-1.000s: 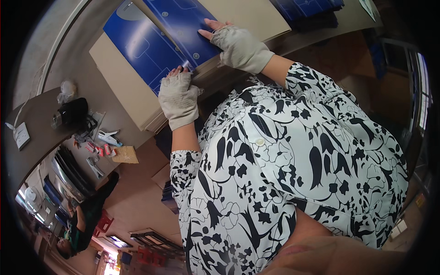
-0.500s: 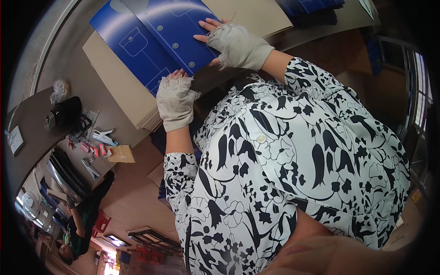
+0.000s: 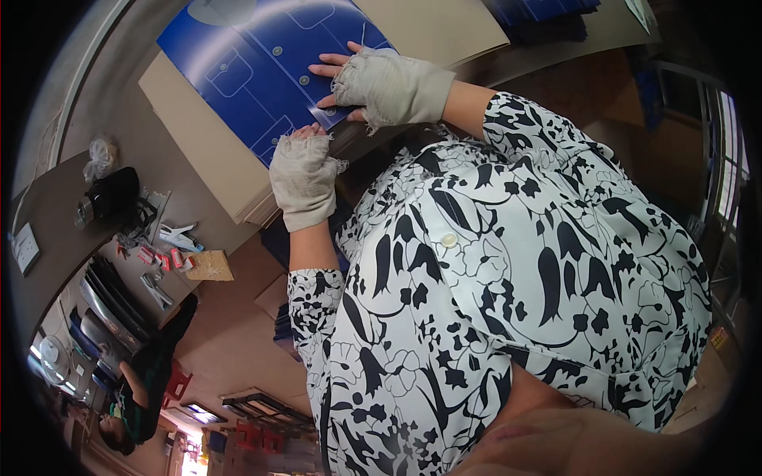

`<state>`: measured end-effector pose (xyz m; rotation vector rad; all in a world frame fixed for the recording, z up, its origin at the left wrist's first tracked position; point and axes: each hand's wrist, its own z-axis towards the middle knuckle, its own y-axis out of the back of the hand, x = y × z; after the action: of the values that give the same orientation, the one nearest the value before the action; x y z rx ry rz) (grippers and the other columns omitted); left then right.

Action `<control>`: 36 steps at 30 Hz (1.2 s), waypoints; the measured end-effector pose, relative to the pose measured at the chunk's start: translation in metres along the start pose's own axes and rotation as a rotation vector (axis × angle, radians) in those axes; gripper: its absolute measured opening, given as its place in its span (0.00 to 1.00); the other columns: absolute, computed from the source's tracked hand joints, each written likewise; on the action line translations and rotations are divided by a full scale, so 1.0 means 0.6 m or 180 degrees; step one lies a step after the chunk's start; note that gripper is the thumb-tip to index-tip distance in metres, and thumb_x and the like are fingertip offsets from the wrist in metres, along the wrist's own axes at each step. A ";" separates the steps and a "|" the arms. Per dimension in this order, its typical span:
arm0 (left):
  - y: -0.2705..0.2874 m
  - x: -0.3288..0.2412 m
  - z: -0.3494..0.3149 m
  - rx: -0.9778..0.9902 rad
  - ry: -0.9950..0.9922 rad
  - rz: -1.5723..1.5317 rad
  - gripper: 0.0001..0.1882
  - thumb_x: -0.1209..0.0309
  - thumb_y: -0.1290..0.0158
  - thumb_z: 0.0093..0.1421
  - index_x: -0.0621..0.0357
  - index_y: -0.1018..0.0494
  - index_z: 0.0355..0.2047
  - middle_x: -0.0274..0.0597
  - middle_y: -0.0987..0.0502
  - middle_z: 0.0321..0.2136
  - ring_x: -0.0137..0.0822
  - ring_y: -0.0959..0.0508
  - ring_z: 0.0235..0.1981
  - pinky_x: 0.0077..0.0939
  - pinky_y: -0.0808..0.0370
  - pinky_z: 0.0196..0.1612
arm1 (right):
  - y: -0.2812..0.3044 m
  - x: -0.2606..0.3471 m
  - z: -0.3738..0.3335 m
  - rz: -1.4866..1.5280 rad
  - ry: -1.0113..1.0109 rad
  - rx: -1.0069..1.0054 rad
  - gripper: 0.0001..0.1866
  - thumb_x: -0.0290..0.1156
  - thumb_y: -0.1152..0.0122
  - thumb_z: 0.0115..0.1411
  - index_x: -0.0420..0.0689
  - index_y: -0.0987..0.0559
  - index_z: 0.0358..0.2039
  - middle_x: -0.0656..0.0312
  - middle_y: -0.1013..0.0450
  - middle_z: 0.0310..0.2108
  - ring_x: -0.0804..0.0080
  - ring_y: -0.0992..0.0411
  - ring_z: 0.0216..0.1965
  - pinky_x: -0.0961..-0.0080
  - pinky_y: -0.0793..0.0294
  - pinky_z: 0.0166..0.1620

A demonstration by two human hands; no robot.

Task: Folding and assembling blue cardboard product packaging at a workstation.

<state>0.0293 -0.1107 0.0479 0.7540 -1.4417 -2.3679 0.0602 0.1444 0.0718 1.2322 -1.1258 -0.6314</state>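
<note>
A glossy blue card sheet (image 3: 258, 99), printed with pockets and a row of buttons like a jacket front, lies on a stack of beige boards (image 3: 186, 131). My right hand (image 3: 389, 87), in a frayed white fingerless glove, rests on its right part with the fingers spread near the printed buttons. At the sheet's near edge is my left hand (image 3: 305, 178), gloved the same way. Its fingertips are bunched together on that edge; the thumb is hidden.
More beige board (image 3: 436, 28) and dark blue pieces (image 3: 544, 20) are at the upper right. On the grey table to the left sit a black device (image 3: 115, 194), a white clamp-like tool (image 3: 181, 236) and a yellowish block (image 3: 210, 266). Another person (image 3: 135, 397) is at the lower left.
My right hand has slid left across the sheet. The raised fold along the button line now lies flatter. My left hand has barely moved.
</note>
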 end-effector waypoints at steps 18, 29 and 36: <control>-0.007 -0.012 -0.009 -0.0306 0.0271 -0.0143 0.19 0.77 0.38 0.51 0.52 0.16 0.45 0.42 0.15 0.40 0.45 0.16 0.45 0.42 0.21 0.52 | -0.013 -0.001 -0.006 -0.0094 -0.0022 -0.0193 0.29 0.53 0.38 0.65 0.61 0.23 0.65 0.60 0.45 0.76 0.63 0.52 0.78 0.44 0.58 0.78; 0.012 -0.019 -0.009 0.0189 0.0238 0.0037 0.24 0.78 0.39 0.48 0.48 0.17 0.48 0.42 0.18 0.44 0.47 0.19 0.47 0.45 0.25 0.55 | -0.030 0.005 0.004 -0.0284 0.0043 -0.0423 0.34 0.59 0.39 0.64 0.59 0.26 0.68 0.58 0.44 0.76 0.63 0.51 0.78 0.47 0.57 0.77; 0.012 -0.008 -0.001 -0.0157 0.0111 -0.0260 0.18 0.76 0.36 0.51 0.54 0.17 0.44 0.46 0.16 0.39 0.52 0.17 0.43 0.45 0.21 0.50 | -0.078 0.008 0.029 -0.0384 0.0434 -0.0542 0.33 0.58 0.54 0.72 0.61 0.35 0.73 0.64 0.48 0.78 0.66 0.55 0.79 0.45 0.65 0.78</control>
<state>0.0332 -0.1126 0.0555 0.8526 -1.3580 -2.4285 0.0544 0.1205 0.0277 1.1838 -0.8714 -0.7084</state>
